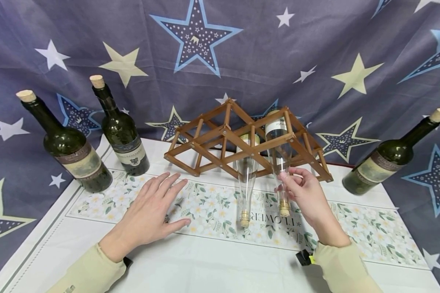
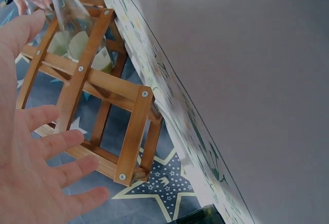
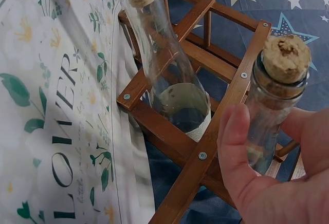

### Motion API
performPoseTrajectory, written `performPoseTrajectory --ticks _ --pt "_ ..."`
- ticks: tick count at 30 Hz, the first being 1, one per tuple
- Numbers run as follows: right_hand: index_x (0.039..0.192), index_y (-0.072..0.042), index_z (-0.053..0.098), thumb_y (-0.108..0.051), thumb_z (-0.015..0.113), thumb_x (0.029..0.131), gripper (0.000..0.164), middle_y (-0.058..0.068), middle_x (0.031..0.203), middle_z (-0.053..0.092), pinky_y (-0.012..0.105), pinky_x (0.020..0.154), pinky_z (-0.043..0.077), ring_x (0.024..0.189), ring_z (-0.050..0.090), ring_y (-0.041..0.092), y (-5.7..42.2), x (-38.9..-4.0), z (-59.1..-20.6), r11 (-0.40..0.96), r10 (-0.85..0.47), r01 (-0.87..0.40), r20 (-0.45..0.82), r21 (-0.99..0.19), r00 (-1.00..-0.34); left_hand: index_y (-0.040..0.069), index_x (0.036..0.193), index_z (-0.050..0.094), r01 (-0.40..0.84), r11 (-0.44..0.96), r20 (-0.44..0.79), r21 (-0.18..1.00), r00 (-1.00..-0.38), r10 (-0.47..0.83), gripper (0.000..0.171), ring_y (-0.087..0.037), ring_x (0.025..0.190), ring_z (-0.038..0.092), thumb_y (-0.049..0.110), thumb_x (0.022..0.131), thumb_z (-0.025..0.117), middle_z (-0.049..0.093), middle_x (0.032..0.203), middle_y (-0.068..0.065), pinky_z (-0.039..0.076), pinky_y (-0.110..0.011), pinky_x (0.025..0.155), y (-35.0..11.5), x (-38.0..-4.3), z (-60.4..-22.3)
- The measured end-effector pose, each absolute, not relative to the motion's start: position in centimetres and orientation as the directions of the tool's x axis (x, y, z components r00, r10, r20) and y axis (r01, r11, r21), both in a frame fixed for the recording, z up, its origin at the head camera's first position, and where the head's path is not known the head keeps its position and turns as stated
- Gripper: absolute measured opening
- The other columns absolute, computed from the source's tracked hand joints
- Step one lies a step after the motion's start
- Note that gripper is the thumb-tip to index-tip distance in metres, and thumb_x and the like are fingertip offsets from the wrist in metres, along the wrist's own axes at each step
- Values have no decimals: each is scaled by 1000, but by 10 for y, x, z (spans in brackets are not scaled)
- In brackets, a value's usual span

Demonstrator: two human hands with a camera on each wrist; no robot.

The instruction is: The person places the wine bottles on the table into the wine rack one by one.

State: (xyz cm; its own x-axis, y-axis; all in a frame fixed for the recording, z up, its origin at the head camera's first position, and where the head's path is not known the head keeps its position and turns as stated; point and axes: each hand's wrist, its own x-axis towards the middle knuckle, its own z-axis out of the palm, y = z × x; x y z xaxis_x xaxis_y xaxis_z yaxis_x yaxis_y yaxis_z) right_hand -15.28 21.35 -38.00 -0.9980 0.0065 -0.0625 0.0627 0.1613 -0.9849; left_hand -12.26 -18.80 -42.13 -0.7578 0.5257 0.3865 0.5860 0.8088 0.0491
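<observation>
While left grip (image 1: 150, 211) is spread apart, clear bottle (image 1: 280, 159) lies in rack (image 1: 225, 131), neck pinched within right grip (image 1: 306, 193).

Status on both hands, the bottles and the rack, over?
Right hand grips corked clear glass bottle in brown wooden lattice rack. Left hand spread, holding nothing. Second corked clear glass bottle racked alongside; no obstruction seen.

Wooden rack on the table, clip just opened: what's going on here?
A person's right grip holds a clear corked bottle near its neck; the bottle lies in the wooden rack, neck pointing toward the person. A second clear bottle lies in the rack beside it. The left grip is spread and holds nothing. Two dark corked bottles stand left of the rack, a third right.
</observation>
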Motion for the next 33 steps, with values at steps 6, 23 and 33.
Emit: performPoseTrajectory --ticks 6,23,33 --pt "138 8 33 -38 63 97 68 15 115 67 27 73 55 82 63 7 213 -154 -381 195 22 62 -58 -979 -998 17 156 36 585 810 387 48 -758 525 98 -35 144 25 76 81 57 32 158 -11 18 -57 115 -188 -123 -422" --pt "137 3 42 -41 62 97 63 21 116 63 38 71 59 85 68 15 224 -140 -377 351 82 34 -6 -936 -997 16 156 37 589 807 397 41 -751 528 98 -36 143 27 77 81 56 33 157 -12 19 -57 114 -190 -124 -421" --pt "126 1 53 -46 59 97 55 21 109 64 38 65 59 82 70 22 242 -128 -375 468 97 -59 118 -882 -988 17 156 36 583 812 400 40 -754 522 98 -35 144 25 78 81 54 34 157 -11 19 -57 115 -191 -125 -420"
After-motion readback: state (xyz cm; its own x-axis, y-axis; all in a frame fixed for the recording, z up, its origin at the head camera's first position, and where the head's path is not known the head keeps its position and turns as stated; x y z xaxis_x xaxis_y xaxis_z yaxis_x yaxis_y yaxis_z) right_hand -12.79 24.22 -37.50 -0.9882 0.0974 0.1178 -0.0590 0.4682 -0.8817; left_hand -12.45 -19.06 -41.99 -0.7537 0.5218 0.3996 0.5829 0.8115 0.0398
